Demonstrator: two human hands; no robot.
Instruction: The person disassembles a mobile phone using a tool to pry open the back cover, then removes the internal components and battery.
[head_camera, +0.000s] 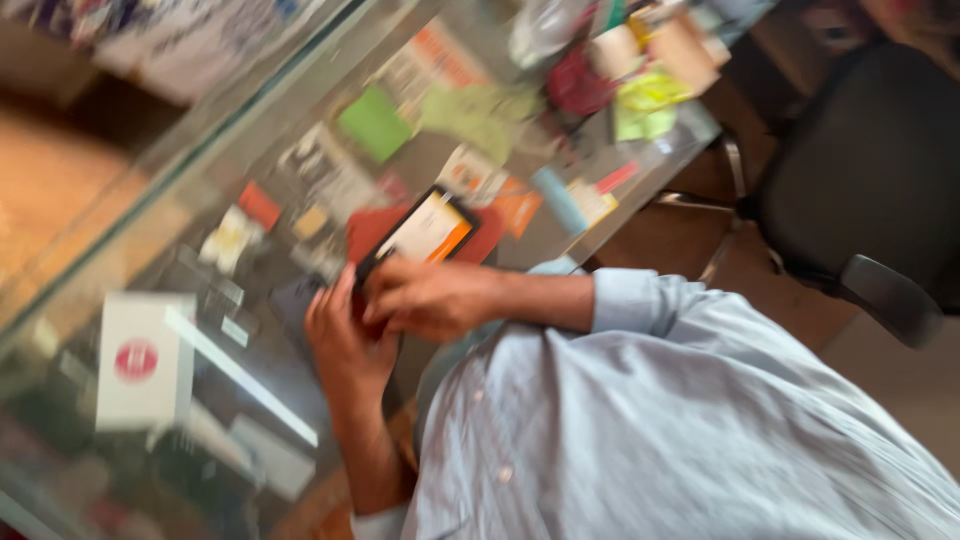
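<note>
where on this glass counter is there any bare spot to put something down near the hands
The picture is blurred. The barest glass lies along the far edge, beyond the orange card. Around the phone, held by the left hand and right hand, cards crowd it, and the pile fills the counter's end.

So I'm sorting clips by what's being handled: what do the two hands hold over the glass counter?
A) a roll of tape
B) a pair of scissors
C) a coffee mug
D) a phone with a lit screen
D: both hands close around the lower end of a dark-framed phone whose screen glows white and orange, above the glass counter; the picture is blurred, but no scissors, mug or tape sits in the hands.
</note>
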